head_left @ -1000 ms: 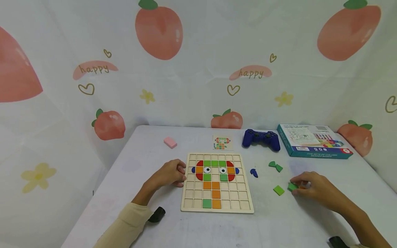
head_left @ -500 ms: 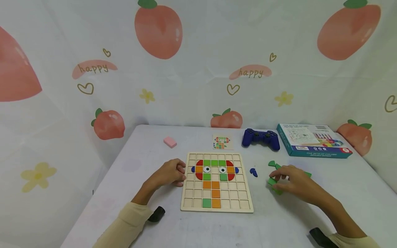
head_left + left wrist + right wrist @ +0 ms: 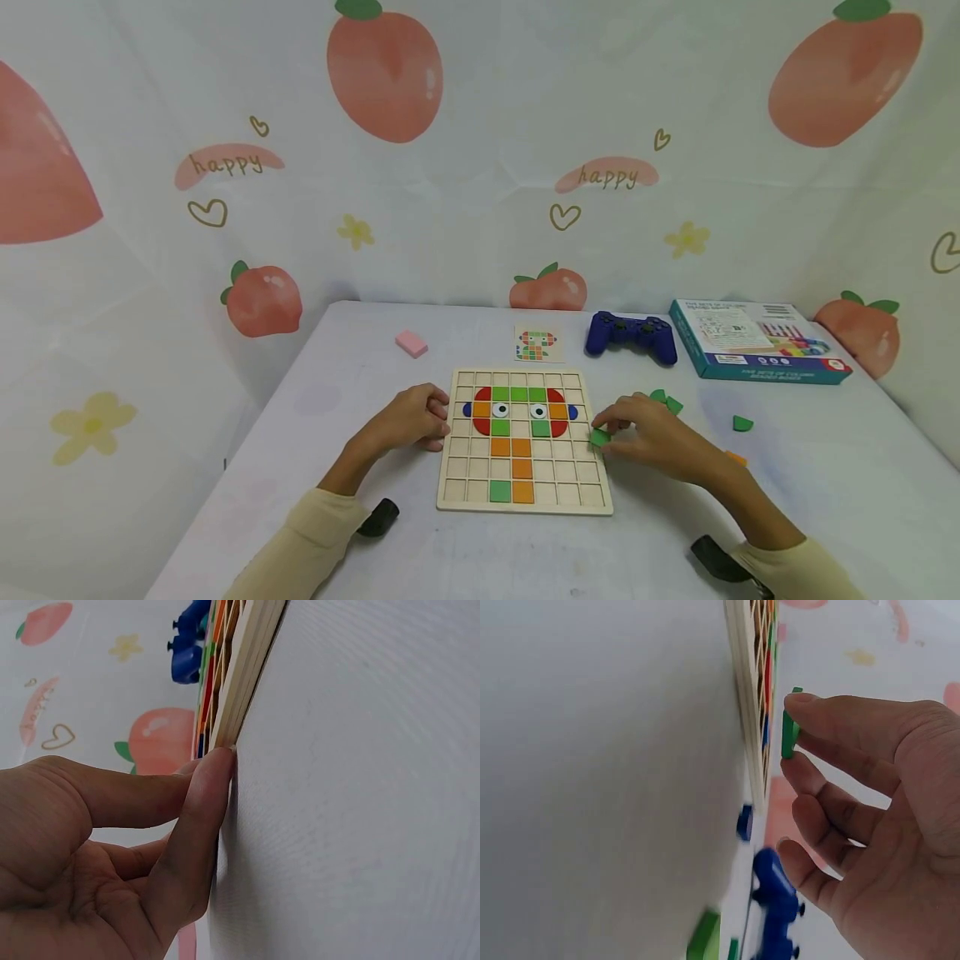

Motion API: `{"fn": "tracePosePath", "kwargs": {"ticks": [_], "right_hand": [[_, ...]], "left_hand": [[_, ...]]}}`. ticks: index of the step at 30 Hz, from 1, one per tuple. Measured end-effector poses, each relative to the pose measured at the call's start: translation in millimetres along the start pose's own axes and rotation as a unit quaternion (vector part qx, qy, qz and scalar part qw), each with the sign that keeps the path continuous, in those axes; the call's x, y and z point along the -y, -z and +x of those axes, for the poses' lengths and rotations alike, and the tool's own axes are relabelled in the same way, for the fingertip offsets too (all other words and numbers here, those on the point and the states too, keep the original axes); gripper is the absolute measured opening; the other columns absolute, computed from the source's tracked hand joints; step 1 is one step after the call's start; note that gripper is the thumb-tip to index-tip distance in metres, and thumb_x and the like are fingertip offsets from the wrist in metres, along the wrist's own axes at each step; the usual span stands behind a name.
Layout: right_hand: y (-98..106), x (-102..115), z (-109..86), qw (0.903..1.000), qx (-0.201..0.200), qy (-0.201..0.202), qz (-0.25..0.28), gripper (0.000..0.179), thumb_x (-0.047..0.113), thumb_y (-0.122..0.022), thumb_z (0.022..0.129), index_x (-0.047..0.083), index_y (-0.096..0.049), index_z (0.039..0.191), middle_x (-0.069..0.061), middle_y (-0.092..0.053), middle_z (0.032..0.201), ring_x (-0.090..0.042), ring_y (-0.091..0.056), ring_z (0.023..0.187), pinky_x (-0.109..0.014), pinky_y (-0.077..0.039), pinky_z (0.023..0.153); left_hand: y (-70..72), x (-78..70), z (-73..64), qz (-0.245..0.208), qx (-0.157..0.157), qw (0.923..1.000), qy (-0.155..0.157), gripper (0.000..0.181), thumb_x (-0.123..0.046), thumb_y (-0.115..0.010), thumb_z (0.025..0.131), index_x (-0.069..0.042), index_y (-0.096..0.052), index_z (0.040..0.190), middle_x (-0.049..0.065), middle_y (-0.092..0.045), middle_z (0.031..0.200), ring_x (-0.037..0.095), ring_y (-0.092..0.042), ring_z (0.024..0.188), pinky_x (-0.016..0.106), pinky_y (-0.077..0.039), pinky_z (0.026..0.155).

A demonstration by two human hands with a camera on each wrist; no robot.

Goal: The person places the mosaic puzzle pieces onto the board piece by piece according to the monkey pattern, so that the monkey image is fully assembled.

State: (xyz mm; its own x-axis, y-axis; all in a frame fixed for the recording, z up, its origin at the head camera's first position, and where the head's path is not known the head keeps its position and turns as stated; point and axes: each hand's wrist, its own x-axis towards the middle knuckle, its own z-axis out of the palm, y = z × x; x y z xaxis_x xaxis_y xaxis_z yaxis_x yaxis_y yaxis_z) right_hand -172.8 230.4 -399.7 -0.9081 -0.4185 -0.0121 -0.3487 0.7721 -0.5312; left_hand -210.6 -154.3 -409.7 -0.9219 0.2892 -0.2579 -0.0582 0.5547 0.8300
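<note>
A square wooden grid board (image 3: 566,475) lies flat on the table, with red, orange, green, blue and eye tiles set in some cells. My left hand (image 3: 412,418) holds its left edge, thumb and finger meeting at the rim (image 3: 244,682) in the left wrist view. Between thumb and fingertips, my right hand (image 3: 648,437) pinches a green square tile (image 3: 599,437). This tile (image 3: 788,735) is raised beside the board's right edge in the right wrist view. Small blue pieces (image 3: 745,823) lie near the board there; my right hand hides them in the head view.
Green pieces (image 3: 672,406) lie beyond my right hand, another green piece (image 3: 742,423) farther right, and an orange piece (image 3: 737,458) by the wrist. Behind the board are a pattern card (image 3: 537,345), blue game controller (image 3: 632,336), flat box (image 3: 761,342) and pink block (image 3: 412,344).
My right hand has moved left from the loose pieces to the board's right edge, carrying the green square tile and uncovering a green and an orange piece. My left hand has stayed put.
</note>
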Motion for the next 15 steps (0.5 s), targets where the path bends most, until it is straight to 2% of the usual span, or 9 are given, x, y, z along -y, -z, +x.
{"fn": "tracePosePath", "kwargs": {"ticks": [6,15], "right_hand": [[-10,19,14.8,0.9997,0.016,0.002,0.015,0.025,0.028,-0.083,0.090,0.020,-0.079,0.114,0.010,-0.064,0.095,-0.017,-0.053,0.096,-0.031,-0.050,0.078],[-26,40,32.8,0.9977,0.025,0.057,0.028,0.026,0.029,-0.083,0.092,0.017,-0.079,0.115,0.012,-0.068,0.101,-0.016,-0.055,0.103,-0.034,-0.053,0.089]], "left_hand": [[-0.3,-0.4,0.1,0.000,-0.002,1.0000,0.002,0.042,0.003,-0.072,0.093,0.007,-0.058,0.133,0.012,-0.061,0.105,0.018,-0.064,0.075,0.029,-0.065,0.070],[-0.5,0.6,0.9,-0.007,-0.002,1.0000,0.000,0.043,0.003,-0.072,0.092,0.007,-0.058,0.133,0.013,-0.061,0.104,0.017,-0.064,0.074,0.029,-0.065,0.070]]}}
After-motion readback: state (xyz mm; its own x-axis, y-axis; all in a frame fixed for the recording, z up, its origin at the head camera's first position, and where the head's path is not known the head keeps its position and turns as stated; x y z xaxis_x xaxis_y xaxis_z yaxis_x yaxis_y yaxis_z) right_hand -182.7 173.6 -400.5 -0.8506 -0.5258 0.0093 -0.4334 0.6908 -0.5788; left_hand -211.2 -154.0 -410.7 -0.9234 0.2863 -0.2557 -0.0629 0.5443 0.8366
